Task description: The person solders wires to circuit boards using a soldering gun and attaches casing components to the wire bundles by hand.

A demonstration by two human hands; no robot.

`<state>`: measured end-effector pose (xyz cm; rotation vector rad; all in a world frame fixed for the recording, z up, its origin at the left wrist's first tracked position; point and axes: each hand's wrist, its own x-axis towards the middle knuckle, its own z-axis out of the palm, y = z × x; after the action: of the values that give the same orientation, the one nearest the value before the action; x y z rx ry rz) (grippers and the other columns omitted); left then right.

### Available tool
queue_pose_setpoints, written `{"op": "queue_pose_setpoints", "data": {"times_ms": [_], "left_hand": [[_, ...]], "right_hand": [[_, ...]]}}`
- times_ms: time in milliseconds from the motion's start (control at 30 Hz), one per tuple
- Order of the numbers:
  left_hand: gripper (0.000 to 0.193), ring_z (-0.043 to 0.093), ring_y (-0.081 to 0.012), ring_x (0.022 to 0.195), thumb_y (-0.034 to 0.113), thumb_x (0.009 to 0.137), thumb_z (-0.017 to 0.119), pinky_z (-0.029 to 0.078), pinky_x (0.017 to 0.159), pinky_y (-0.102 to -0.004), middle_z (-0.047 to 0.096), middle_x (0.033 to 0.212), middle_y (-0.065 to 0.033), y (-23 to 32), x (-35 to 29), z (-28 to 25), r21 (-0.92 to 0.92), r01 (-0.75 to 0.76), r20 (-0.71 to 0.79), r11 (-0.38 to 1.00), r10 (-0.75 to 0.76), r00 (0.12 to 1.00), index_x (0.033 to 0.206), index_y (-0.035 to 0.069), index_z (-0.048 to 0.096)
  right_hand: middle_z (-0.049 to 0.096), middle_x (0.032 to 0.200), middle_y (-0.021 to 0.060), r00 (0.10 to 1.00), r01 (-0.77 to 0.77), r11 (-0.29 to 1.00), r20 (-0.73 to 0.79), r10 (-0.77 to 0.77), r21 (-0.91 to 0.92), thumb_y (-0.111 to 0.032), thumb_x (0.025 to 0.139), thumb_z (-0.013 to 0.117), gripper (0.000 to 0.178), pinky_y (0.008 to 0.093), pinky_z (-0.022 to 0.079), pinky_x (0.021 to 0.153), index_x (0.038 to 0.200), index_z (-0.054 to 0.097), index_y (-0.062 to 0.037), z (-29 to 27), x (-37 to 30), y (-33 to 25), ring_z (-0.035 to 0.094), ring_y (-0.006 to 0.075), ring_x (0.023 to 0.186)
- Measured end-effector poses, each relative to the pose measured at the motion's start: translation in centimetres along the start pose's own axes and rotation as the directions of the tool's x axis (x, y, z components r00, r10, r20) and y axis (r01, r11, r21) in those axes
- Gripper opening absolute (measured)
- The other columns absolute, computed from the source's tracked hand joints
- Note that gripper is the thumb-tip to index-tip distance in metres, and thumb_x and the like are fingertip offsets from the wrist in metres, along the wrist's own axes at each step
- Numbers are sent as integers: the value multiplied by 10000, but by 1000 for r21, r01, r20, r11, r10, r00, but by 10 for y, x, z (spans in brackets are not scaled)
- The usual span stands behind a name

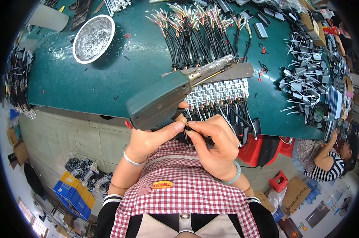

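A dark green soldering gun (pixel 159 99) is held in my left hand (pixel 153 137), its metal barrel pointing up and to the right. The thumb of that hand reaches toward a thin wire (pixel 186 126) in front of the gun. My right hand (pixel 215 142) is closed in a pinch on the same wire, thumb against forefinger. Just beyond my hands lies a block of small white circuit boards (pixel 219 93) in rows, with black cables hanging off its near side. A flat grey bar (pixel 231 72) rests along the block's far edge, under the gun's barrel.
Bundled black cables with stripped ends (pixel 203 35) spread across the green table (pixel 139 59). A white-rimmed bowl (pixel 77 53) stands at the far left. Piled black parts with white wires (pixel 306 75) lie to the right. Another person (pixel 326 162) sits at the right, near a red stool (pixel 279 182).
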<state>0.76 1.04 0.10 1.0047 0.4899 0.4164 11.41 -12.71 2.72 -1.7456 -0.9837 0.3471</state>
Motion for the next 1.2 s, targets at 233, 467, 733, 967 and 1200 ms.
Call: {"op": "queue_pose_setpoints", "data": {"times_ms": [233, 467, 733, 967, 1200], "left_hand": [[456, 654, -183, 812, -85, 804, 696, 547, 706, -310, 624, 1161, -166, -4, -2, 7, 78, -38, -81, 996, 44, 996, 1241, -78, 564], [381, 619, -89, 907, -41, 911, 677, 516, 777, -241, 677, 1052, -64, -14, -10, 19, 153, -105, -138, 983, 127, 982, 1280, -49, 586], [169, 636, -162, 808, -20, 899, 689, 518, 741, -295, 674, 902, -86, -23, -16, 16, 383, -77, -98, 920, 123, 988, 1066, -33, 666], [181, 650, -295, 733, -26, 764, 744, 530, 671, -358, 661, 838, -157, -13, -26, -7, 649, -207, -42, 732, 306, 951, 931, -59, 683], [210, 681, -299, 760, -29, 739, 748, 543, 675, -344, 674, 858, -175, 2, -55, -29, 692, -155, -38, 705, 250, 968, 933, -80, 689]], "right_hand": [[639, 808, 99, 993, 77, 994, -87, -84, -77, 139, 733, 781, 311, 264, 466, 554, 1011, 689, 34, 11, -5, 1, 604, 166, 658], [638, 806, 92, 980, 79, 976, -162, -113, -202, 136, 738, 782, 313, 254, 463, 538, 1015, 682, 30, 17, -9, 5, 589, 146, 635], [640, 769, 87, 983, -26, 994, -183, 7, -103, 121, 751, 778, 298, 244, 451, 523, 1019, 687, 30, 11, -10, 8, 570, 129, 597], [632, 764, 79, 985, -64, 921, -173, -4, -385, 63, 789, 772, 223, 272, 476, 530, 990, 696, 0, 2, -6, 28, 590, 154, 584], [591, 772, 89, 986, -24, 907, -159, -47, -420, 36, 786, 768, 219, 338, 473, 548, 986, 690, -7, 10, -6, 38, 593, 222, 626]]}}
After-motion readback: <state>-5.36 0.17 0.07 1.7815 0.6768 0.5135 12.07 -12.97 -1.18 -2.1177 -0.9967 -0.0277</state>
